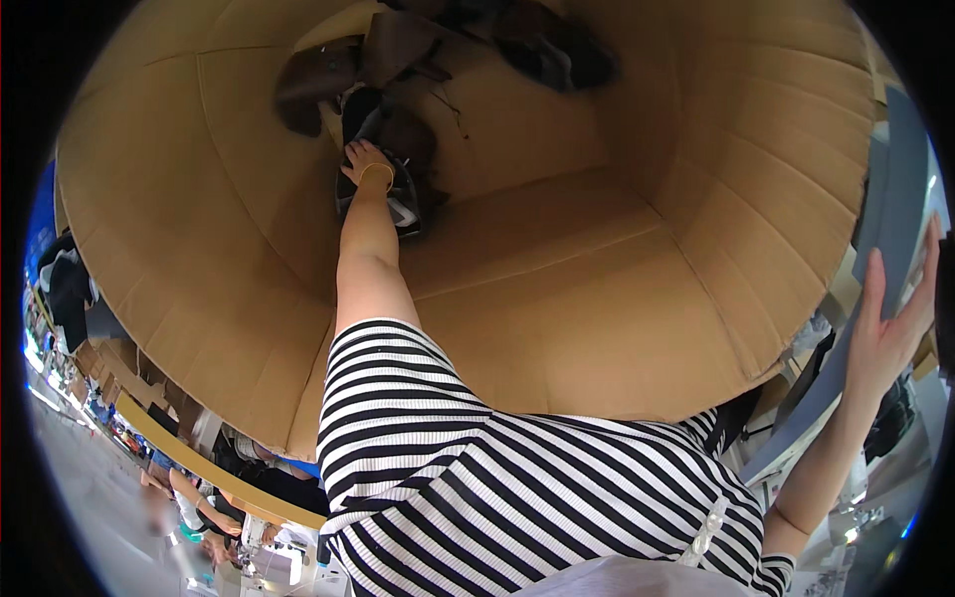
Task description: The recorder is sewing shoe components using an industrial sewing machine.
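A: Deep into the big cardboard box (557, 348) goes the left arm, and the left hand (366, 164) is down on a dark bundle (403, 214) with grey patches!

B: Where's that bundle sitting?

A: Toward the left of the box, at the far end of the reach, just below some brown pieces (318, 85). The fingers lie over it, but whether they clamp it, I can't tell.

B: And the right hand (885, 333)?

A: Outside the box, up on the right, thumb and fingers apart, in front of a grey panel (888, 179). Contact there? I can't tell.

B: Talk me through the surface!

A: Plain brown cardboard, bent round by the lens, with creases running down the walls and a fold across the lower part. Another dark item (557, 55) lies at the top, and a thin cord (458, 111) trails over the cardboard.

B: And the room?

A: Busy at lower left! A yellow edge (214, 473) curves past, and beyond it a co-worker's bare arm (194, 497) reaches toward a white machine (284, 565). Bright lights dot the far left.
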`<move>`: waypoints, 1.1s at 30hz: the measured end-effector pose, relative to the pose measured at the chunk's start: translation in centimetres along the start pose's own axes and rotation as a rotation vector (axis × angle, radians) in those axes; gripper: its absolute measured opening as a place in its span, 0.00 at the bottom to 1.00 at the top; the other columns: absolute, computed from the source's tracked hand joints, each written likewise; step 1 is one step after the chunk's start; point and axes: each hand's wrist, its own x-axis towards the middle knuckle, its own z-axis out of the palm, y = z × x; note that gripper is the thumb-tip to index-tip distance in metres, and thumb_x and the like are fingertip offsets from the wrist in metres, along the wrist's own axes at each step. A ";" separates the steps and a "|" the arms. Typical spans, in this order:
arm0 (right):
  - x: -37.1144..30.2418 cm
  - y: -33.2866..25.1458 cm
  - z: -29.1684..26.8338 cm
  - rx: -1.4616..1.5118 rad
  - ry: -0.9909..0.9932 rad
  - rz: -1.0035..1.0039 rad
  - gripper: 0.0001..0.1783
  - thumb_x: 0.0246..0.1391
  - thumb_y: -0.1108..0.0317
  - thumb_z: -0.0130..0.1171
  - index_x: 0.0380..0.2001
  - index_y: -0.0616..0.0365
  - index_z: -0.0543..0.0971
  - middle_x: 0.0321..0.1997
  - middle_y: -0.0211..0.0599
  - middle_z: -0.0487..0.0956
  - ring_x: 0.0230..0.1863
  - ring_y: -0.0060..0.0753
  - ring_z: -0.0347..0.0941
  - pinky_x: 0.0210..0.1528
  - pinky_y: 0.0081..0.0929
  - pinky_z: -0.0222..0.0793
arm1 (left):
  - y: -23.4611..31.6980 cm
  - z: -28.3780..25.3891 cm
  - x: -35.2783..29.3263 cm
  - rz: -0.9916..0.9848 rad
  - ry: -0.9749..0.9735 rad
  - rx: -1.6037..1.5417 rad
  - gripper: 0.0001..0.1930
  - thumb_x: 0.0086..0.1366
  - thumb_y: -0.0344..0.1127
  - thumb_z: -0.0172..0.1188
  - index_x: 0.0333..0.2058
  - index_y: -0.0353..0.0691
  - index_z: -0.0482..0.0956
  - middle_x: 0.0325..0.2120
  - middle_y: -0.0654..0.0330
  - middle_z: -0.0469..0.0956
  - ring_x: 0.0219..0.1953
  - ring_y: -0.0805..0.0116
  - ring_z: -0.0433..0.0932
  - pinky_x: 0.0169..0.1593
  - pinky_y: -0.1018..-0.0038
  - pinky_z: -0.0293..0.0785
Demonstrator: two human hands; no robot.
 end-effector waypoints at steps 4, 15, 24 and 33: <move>-0.2 -0.7 0.1 -0.181 -0.017 0.040 0.31 0.54 0.64 0.62 0.58 0.64 0.66 0.60 0.46 0.68 0.61 0.42 0.63 0.63 0.35 0.54 | 0.4 0.0 0.7 0.073 -0.086 -0.009 0.33 0.63 0.39 0.52 0.65 0.44 0.50 0.65 0.58 0.51 0.68 0.62 0.46 0.64 0.48 0.50; -0.2 -0.7 0.1 -0.170 -0.041 0.066 0.34 0.51 0.66 0.65 0.58 0.65 0.65 0.60 0.47 0.67 0.61 0.44 0.63 0.62 0.35 0.56 | 2.4 0.4 -0.8 0.448 0.053 0.315 0.12 0.63 0.35 0.51 0.43 0.47 0.80 0.49 0.59 0.74 0.55 0.63 0.69 0.57 0.58 0.62; 0.3 0.0 -0.7 -0.083 -0.026 -0.022 0.38 0.45 0.70 0.65 0.60 0.59 0.63 0.62 0.43 0.65 0.62 0.46 0.60 0.62 0.37 0.56 | 8.3 -4.8 -7.4 0.706 -0.151 0.404 0.12 0.54 0.31 0.60 0.39 0.45 0.81 0.40 0.55 0.80 0.45 0.59 0.79 0.46 0.66 0.76; -0.5 0.4 -1.3 0.050 0.172 -0.037 0.38 0.42 0.70 0.65 0.59 0.56 0.65 0.63 0.40 0.64 0.62 0.45 0.60 0.61 0.39 0.58 | 6.6 -20.5 -22.6 1.142 -0.079 0.579 0.11 0.49 0.30 0.59 0.34 0.45 0.83 0.35 0.54 0.80 0.42 0.55 0.79 0.44 0.64 0.76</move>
